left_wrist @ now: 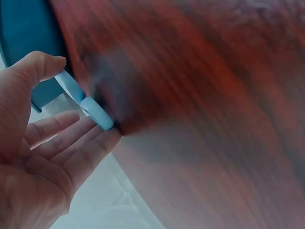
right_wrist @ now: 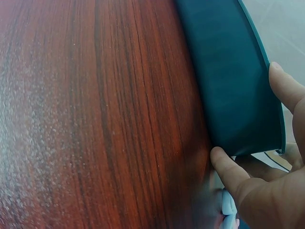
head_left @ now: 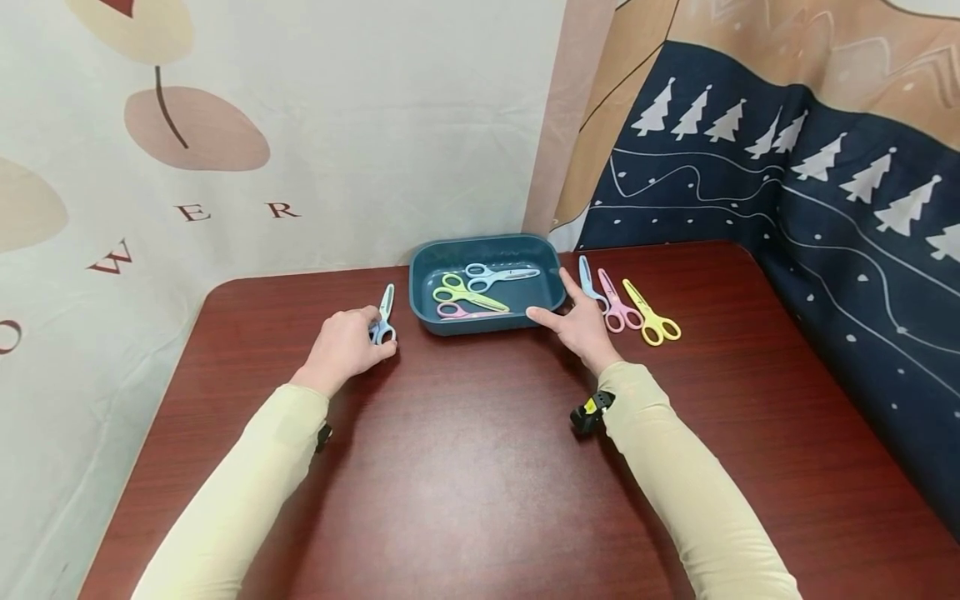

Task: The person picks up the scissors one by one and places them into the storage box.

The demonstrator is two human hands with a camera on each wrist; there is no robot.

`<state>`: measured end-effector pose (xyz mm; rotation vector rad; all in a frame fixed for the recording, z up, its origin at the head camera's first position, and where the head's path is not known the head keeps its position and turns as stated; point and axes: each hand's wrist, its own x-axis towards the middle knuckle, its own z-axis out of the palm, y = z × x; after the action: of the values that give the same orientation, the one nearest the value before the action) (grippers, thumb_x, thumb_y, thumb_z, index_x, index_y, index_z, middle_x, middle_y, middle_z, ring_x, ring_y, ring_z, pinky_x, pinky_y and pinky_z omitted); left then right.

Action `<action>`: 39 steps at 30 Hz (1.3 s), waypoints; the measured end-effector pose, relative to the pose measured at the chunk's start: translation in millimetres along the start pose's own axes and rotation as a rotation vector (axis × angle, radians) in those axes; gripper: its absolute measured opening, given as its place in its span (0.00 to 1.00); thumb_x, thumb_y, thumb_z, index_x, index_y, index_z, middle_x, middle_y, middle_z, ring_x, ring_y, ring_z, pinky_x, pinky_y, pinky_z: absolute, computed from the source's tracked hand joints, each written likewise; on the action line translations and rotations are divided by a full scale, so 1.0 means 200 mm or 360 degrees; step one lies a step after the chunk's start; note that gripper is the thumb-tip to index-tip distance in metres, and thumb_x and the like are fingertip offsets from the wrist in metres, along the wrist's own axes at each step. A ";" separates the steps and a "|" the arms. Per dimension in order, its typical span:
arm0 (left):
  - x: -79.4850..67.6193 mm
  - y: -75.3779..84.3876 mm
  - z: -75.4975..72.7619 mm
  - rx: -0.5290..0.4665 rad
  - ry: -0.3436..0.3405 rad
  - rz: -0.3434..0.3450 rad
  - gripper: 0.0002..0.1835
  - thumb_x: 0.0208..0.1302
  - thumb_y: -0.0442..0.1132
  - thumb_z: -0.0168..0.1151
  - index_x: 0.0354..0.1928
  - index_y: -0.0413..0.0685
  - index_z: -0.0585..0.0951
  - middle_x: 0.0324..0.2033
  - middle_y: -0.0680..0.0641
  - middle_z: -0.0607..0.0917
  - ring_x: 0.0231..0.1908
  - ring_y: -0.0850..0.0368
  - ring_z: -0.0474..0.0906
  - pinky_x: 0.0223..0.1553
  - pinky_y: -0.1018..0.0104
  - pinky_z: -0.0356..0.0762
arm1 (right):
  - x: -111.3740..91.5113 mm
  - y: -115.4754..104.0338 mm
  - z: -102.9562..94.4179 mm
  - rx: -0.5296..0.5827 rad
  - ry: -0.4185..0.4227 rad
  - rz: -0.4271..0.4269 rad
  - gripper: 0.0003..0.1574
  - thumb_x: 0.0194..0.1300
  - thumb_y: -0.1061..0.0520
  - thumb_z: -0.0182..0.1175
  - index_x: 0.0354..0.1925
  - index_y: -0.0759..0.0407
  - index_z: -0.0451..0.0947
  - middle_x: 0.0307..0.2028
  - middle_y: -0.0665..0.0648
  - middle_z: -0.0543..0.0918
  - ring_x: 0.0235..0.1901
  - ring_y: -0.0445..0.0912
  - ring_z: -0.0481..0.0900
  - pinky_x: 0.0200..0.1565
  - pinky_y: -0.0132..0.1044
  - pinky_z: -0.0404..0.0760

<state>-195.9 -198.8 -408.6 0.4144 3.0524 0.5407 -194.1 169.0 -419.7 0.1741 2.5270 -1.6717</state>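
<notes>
Our left hand (head_left: 343,346), the nearer, pinches the blue scissors (head_left: 386,315), blades pointing just past twelve o'clock; at two o'clock from them sits the tray (head_left: 487,249), where our right hand (head_left: 585,327), fingers spread, touches the four-o'clock corner.

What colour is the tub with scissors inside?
The tub is dark teal, best seen in the head view.

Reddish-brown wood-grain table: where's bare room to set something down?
Tabletop between the cream sleeves, nearer than the dark-teal rectangular tub; also right of the yellow plastic scissors. Crowded: the back, with left hand on left blue scissors, tub, right hand, right blue scissors, pink scissors.
</notes>
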 end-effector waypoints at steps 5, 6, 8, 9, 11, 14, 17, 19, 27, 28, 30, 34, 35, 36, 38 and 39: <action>0.01 0.00 -0.03 -0.0067 -0.0098 -0.0077 0.16 0.60 0.44 0.65 0.45 0.41 0.78 0.25 0.44 0.80 0.27 0.48 0.75 0.28 0.59 0.71 | 0.00 0.00 0.00 0.0008 -0.0002 -0.0003 0.61 0.67 0.47 0.72 0.84 0.46 0.46 0.81 0.57 0.55 0.78 0.54 0.58 0.75 0.48 0.62; 0.01 0.00 -0.03 -0.0080 -0.0113 -0.0088 0.16 0.60 0.44 0.64 0.46 0.41 0.78 0.25 0.44 0.79 0.27 0.48 0.75 0.28 0.59 0.71 | 0.01 0.00 0.00 0.0010 -0.0002 -0.0003 0.61 0.67 0.47 0.72 0.84 0.46 0.46 0.81 0.57 0.55 0.78 0.54 0.58 0.75 0.48 0.62; 0.02 0.00 -0.04 -0.0091 -0.0132 -0.0102 0.17 0.61 0.44 0.62 0.47 0.41 0.78 0.26 0.44 0.79 0.27 0.49 0.75 0.28 0.59 0.72 | 0.01 0.00 0.00 0.0012 -0.0002 -0.0003 0.61 0.67 0.47 0.72 0.84 0.46 0.46 0.81 0.57 0.55 0.78 0.54 0.57 0.75 0.49 0.61; 0.02 0.00 -0.04 -0.0094 -0.0137 -0.0103 0.17 0.61 0.44 0.62 0.48 0.40 0.78 0.26 0.44 0.79 0.28 0.49 0.75 0.28 0.59 0.72 | 0.01 0.00 0.00 0.0014 -0.0002 -0.0003 0.60 0.67 0.47 0.72 0.84 0.46 0.46 0.81 0.57 0.55 0.78 0.54 0.57 0.75 0.49 0.61; 0.02 0.00 -0.04 -0.0105 -0.0141 -0.0108 0.19 0.62 0.44 0.60 0.49 0.39 0.77 0.26 0.43 0.79 0.28 0.48 0.75 0.30 0.58 0.73 | 0.01 0.00 0.00 0.0021 -0.0002 -0.0004 0.60 0.67 0.47 0.72 0.84 0.47 0.46 0.81 0.57 0.55 0.78 0.54 0.57 0.76 0.49 0.61; 0.02 0.00 -0.04 -0.0116 -0.0124 -0.0109 0.21 0.63 0.45 0.59 0.52 0.38 0.77 0.28 0.43 0.80 0.30 0.47 0.76 0.32 0.56 0.75 | 0.00 -0.01 0.00 0.0030 -0.0005 -0.0003 0.60 0.67 0.47 0.72 0.84 0.47 0.46 0.81 0.57 0.55 0.78 0.53 0.57 0.75 0.48 0.61; 0.02 -0.01 -0.03 -0.0121 -0.0073 -0.0074 0.23 0.63 0.44 0.57 0.58 0.39 0.77 0.32 0.42 0.82 0.32 0.45 0.77 0.36 0.53 0.76 | 0.00 -0.01 0.00 0.0036 -0.0004 -0.0003 0.60 0.67 0.47 0.72 0.84 0.46 0.46 0.81 0.57 0.55 0.78 0.53 0.58 0.75 0.48 0.62; 0.02 -0.01 -0.03 -0.0122 -0.0038 -0.0044 0.24 0.63 0.42 0.56 0.60 0.41 0.77 0.33 0.42 0.83 0.33 0.44 0.77 0.38 0.51 0.76 | 0.00 -0.01 0.00 0.0037 -0.0003 -0.0002 0.60 0.67 0.48 0.72 0.84 0.46 0.46 0.81 0.57 0.55 0.78 0.54 0.58 0.75 0.48 0.62; 0.01 -0.02 -0.04 -0.0116 -0.0022 -0.0015 0.22 0.65 0.39 0.52 0.58 0.40 0.80 0.24 0.45 0.78 0.30 0.45 0.75 0.36 0.53 0.73 | 0.00 0.00 0.00 0.0022 -0.0003 0.0010 0.61 0.66 0.47 0.72 0.84 0.45 0.46 0.81 0.57 0.56 0.78 0.53 0.59 0.75 0.48 0.62; 0.01 -0.02 -0.04 -0.0120 -0.0021 -0.0016 0.21 0.65 0.39 0.52 0.58 0.40 0.80 0.24 0.45 0.78 0.30 0.45 0.75 0.36 0.53 0.73 | 0.00 0.00 0.00 0.0019 -0.0001 0.0011 0.61 0.66 0.46 0.72 0.84 0.45 0.46 0.81 0.57 0.56 0.78 0.53 0.59 0.75 0.48 0.62; 0.01 -0.02 -0.04 -0.0128 -0.0012 -0.0019 0.21 0.65 0.38 0.52 0.57 0.39 0.79 0.24 0.45 0.78 0.31 0.45 0.75 0.36 0.53 0.73 | 0.00 0.00 0.00 0.0014 0.0000 0.0013 0.61 0.66 0.46 0.72 0.84 0.44 0.46 0.81 0.57 0.56 0.78 0.54 0.58 0.75 0.49 0.61; 0.01 -0.03 -0.03 -0.0132 0.0004 -0.0021 0.18 0.66 0.36 0.53 0.56 0.39 0.79 0.27 0.43 0.80 0.31 0.44 0.76 0.37 0.52 0.74 | 0.00 0.00 0.00 0.0004 0.0004 0.0013 0.61 0.66 0.46 0.72 0.84 0.44 0.46 0.81 0.57 0.56 0.78 0.53 0.57 0.75 0.49 0.61; 0.01 -0.03 -0.03 -0.0131 0.0003 -0.0023 0.17 0.67 0.36 0.54 0.55 0.39 0.79 0.28 0.42 0.81 0.32 0.44 0.76 0.38 0.52 0.75 | 0.00 0.00 0.00 0.0004 0.0004 0.0011 0.61 0.67 0.46 0.72 0.84 0.45 0.46 0.81 0.57 0.56 0.78 0.53 0.57 0.75 0.49 0.61; 0.01 -0.04 -0.03 -0.0129 0.0002 -0.0023 0.17 0.68 0.35 0.55 0.56 0.39 0.79 0.30 0.41 0.82 0.33 0.43 0.76 0.38 0.51 0.75 | 0.00 0.00 0.00 0.0004 0.0004 0.0010 0.61 0.67 0.46 0.72 0.84 0.45 0.46 0.81 0.57 0.56 0.78 0.53 0.57 0.75 0.49 0.61; 0.01 -0.04 -0.03 -0.0129 -0.0007 -0.0023 0.16 0.69 0.34 0.57 0.56 0.38 0.78 0.34 0.39 0.83 0.35 0.42 0.77 0.40 0.49 0.77 | 0.00 0.00 0.00 0.0001 0.0004 0.0008 0.60 0.67 0.46 0.72 0.84 0.45 0.46 0.81 0.57 0.56 0.78 0.53 0.57 0.75 0.49 0.61; 0.01 -0.04 -0.03 -0.0131 -0.0009 -0.0024 0.16 0.69 0.34 0.58 0.57 0.38 0.78 0.36 0.38 0.84 0.36 0.42 0.78 0.42 0.48 0.78 | 0.00 0.00 0.00 0.0001 0.0004 0.0007 0.60 0.67 0.46 0.72 0.84 0.45 0.46 0.81 0.57 0.56 0.78 0.53 0.57 0.75 0.49 0.61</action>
<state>-200.2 -207.7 -405.9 0.3892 3.0123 0.6603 -194.9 168.7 -419.7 0.1822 2.5261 -1.6718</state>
